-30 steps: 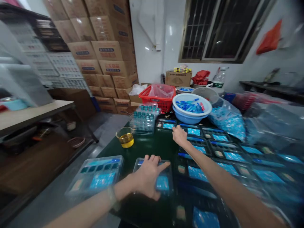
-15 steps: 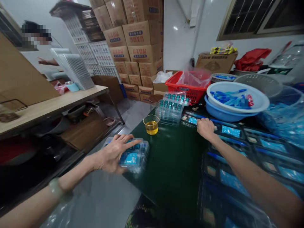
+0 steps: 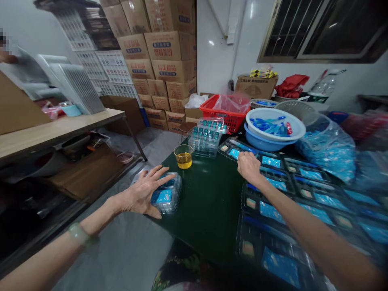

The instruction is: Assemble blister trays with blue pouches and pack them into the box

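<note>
My left hand point(image 3: 141, 190) is spread over a clear plastic pack point(image 3: 165, 195) with a light-blue sachet inside, at the left edge of the dark green table point(image 3: 209, 206). Its fingers are stretched apart on the pack, the thumb by its near side. My right hand point(image 3: 249, 165) is closed over the farthest row of black trays; whatever it pinches is hidden. Beside its fingertips a light-blue sachet point(image 3: 234, 153) lies in a tray point(image 3: 224, 148). More black trays point(image 3: 242, 238) with sachets and blue-handled items cover the right side, partly under my forearm.
A glass beaker point(image 3: 183, 157) of yellow liquid stands between my hands, before clear packs with green caps point(image 3: 207, 135). Behind are a red basket point(image 3: 224, 117), a white basin point(image 3: 298, 131) of blue items and a bag of sachets point(image 3: 330, 149). A person point(image 3: 22, 66) is at far left.
The view has swung right, so things sit further left. My left hand's fingers have spread wider on the pack. My right hand stays closed at the far trays.
</note>
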Demonstrator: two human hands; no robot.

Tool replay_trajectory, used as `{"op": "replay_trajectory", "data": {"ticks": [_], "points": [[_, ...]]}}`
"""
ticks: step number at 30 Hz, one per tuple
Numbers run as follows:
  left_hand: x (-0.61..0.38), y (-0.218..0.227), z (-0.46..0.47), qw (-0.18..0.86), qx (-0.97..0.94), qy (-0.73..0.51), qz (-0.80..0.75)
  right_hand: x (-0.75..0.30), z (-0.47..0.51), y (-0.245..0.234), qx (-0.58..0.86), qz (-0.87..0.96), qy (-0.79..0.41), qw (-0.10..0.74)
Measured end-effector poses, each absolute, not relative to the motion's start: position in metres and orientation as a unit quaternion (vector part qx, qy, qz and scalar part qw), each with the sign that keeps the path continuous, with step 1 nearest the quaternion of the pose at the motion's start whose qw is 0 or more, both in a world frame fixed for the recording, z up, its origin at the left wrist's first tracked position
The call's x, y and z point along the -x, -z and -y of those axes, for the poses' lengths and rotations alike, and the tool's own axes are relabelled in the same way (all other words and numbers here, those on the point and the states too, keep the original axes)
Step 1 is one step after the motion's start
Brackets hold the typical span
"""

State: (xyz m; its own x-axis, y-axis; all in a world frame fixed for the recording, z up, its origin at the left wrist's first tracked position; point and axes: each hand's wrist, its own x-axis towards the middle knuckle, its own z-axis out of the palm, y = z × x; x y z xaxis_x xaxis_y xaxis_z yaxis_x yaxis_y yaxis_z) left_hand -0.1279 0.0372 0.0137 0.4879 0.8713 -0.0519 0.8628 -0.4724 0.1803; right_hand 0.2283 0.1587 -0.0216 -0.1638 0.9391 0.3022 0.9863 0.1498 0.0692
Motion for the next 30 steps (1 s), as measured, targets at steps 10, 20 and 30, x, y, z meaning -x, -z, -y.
{"op": "replay_trajectory", "data": {"ticks": [10, 20, 30], "points": [[0.112, -0.025, -0.032, 0.066, -0.869, -0.100, -0.479, -0.187, -0.024, 0.033, 0.532, 0.829, 0.070, 0.157], [0.053, -0.025, -0.036, 0.096, -0.893, -0.130, -0.419, -0.167, 0.022, 0.057, 0.464, 0.881, 0.029, 0.085], [0.047, -0.004, -0.039, 0.011, -0.890, -0.130, -0.436, -0.247, -0.059, 0.004, 0.572, 0.779, 0.042, 0.254]]}}
